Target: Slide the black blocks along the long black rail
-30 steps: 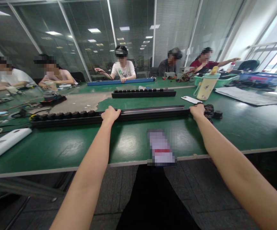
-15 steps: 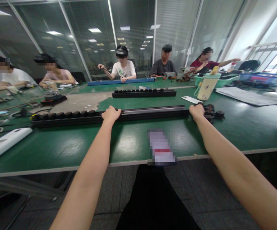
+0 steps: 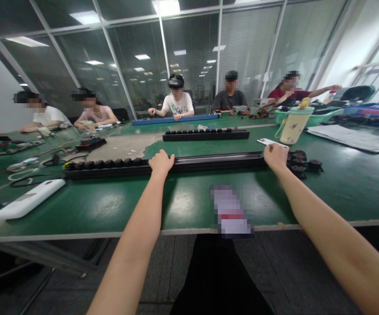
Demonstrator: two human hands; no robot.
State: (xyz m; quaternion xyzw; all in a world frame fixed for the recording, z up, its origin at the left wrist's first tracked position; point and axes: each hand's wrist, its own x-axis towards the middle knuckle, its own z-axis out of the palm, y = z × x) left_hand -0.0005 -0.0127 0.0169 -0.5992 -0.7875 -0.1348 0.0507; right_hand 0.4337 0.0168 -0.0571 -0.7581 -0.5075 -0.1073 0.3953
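Black bar (image 3: 215, 163) lies lengthwise across the green table (image 3: 110, 205), knobs (image 3: 107, 163) along its left part. Left hand (image 3: 161, 163) has curled fingers gripping it around the middle. Right hand (image 3: 276, 156), fingers bent, is at its right end; whether it grips I cannot tell. Loose knobs (image 3: 307, 162) sit just right.

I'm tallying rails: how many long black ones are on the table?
2: the near black rail, with the left hand on it and the right hand at its end, and the far black rail, between it and the blue bar.
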